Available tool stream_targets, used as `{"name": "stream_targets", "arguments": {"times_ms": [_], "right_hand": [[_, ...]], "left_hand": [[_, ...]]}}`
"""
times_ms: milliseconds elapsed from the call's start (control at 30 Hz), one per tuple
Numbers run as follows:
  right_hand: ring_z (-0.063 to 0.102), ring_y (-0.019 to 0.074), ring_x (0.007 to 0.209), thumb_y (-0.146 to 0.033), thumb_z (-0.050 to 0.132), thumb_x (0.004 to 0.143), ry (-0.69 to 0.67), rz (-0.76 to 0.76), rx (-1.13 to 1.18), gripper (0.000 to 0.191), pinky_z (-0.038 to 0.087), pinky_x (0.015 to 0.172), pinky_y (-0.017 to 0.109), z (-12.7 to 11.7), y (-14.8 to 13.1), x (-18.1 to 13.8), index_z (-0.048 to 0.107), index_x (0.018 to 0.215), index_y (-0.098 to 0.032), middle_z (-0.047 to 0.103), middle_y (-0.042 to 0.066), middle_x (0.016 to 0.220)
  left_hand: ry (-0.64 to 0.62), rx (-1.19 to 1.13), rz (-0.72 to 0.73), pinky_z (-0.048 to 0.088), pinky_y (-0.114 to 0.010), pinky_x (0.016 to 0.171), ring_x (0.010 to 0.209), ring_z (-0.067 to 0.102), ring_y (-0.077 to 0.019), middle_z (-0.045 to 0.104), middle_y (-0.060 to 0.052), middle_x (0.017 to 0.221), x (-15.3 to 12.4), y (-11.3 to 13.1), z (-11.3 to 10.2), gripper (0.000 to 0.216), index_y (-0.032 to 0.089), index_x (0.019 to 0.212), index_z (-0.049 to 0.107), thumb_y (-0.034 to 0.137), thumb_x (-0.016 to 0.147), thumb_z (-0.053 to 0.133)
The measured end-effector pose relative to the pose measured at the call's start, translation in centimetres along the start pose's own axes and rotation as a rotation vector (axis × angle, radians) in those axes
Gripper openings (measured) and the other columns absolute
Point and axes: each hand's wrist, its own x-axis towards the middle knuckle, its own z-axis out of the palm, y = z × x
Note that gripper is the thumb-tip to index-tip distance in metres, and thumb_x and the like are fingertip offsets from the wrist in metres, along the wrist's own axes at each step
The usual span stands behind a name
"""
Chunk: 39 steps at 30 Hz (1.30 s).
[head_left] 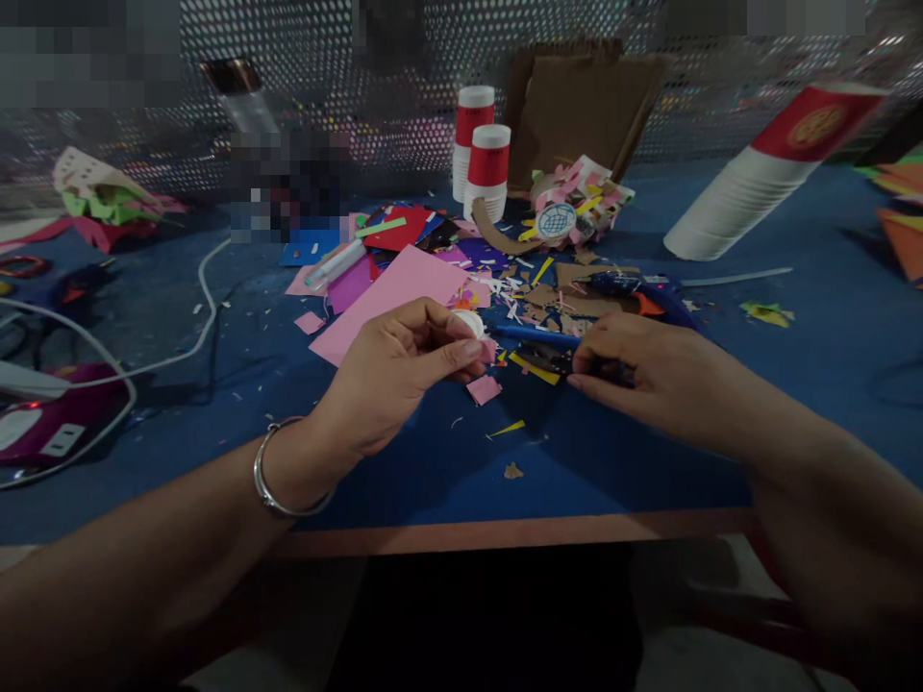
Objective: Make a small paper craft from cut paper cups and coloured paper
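My left hand (414, 360) is closed in a pinch at the centre. Between its fingertips is a small white round piece (472, 323), with a bit of pink paper (489, 350) at its lower edge. To the right, my right hand (620, 360) has its fingers curled round the end of a slim blue stick-like tool (537, 336), whose tip points at the white piece. Its exact kind is hard to make out, and a dark part below it is partly hidden by the fingers. A pink paper sheet (404, 293) lies behind my left hand.
Paper and cardboard scraps (534, 298) litter the middle. A glue gun (641, 284) lies behind my right hand. Stacked paper cups (487, 173) stand at the back, and a taller cup stack (771, 173) at right. White cable (206, 279) and a purple power strip (54, 413) lie left.
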Motion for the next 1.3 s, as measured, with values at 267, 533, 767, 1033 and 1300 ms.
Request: {"name": "stream_targets", "arguments": {"times_ms": [267, 533, 767, 1033, 1300], "right_hand": [[0.062, 0.0198, 0.078, -0.045, 0.063, 0.092, 0.085, 0.103, 0.247, 0.024, 0.046, 0.072, 0.035, -0.2, -0.3, 0.0, 0.068, 0.088, -0.022, 0.069, 0.006, 0.094], [0.057, 0.0111, 0.064, -0.034, 0.066, 0.094, 0.074, 0.387, 1.03, 0.017, 0.043, 0.056, 0.025, -0.9, -2.7, 0.3, 0.063, 0.087, -0.019, 0.066, 0.002, 0.079], [0.058, 0.0104, 0.061, -0.019, 0.064, 0.077, 0.133, 0.458, 1.452, 0.019, 0.044, 0.05, 0.021, -0.2, -4.6, 1.3, 0.058, 0.095, -0.02, 0.07, 0.003, 0.081], [0.03, 0.0027, 0.045, -0.025, 0.081, 0.081, 0.164, 0.301, 1.457, 0.028, 0.015, 0.041, 0.02, 0.6, -6.8, 1.5, 0.063, 0.101, -0.019, 0.048, -0.008, 0.064], [0.043, 0.0052, 0.057, -0.033, 0.091, 0.078, 0.071, 0.143, 1.316, 0.033, 0.027, 0.047, 0.023, 1.7, -6.7, 1.6, 0.068, 0.096, -0.019, 0.06, -0.004, 0.08]], "left_hand": [[0.004, -0.045, -0.006, 0.057, -0.02, 0.067, 0.07, 0.072, -0.009, 0.076, -0.001, 0.076, -0.1, 0.0, 0.0, 0.017, 0.014, 0.084, 0.068, 0.015, 0.081, 0.084], [-0.037, -0.073, -0.037, 0.056, -0.021, 0.064, 0.069, 0.074, -0.0107, 0.076, 0.0, 0.078, -0.1, -0.1, 0.0, 0.021, 0.016, 0.092, 0.069, 0.02, 0.081, 0.086], [-0.062, -0.099, -0.046, 0.057, -0.023, 0.069, 0.071, 0.071, -0.0105, 0.075, -0.001, 0.079, -0.4, 0.1, 0.2, 0.018, 0.014, 0.085, 0.07, 0.021, 0.08, 0.086], [-0.106, -0.145, -0.062, 0.056, -0.022, 0.069, 0.073, 0.072, -0.0108, 0.075, -0.001, 0.08, -0.7, -0.1, 0.5, 0.018, 0.013, 0.086, 0.071, 0.022, 0.081, 0.087], [-0.188, -0.189, -0.137, 0.055, -0.018, 0.067, 0.072, 0.071, -0.009, 0.074, 0.0, 0.077, -1.1, 0.0, 0.8, 0.023, 0.013, 0.084, 0.068, 0.023, 0.081, 0.089]]}}
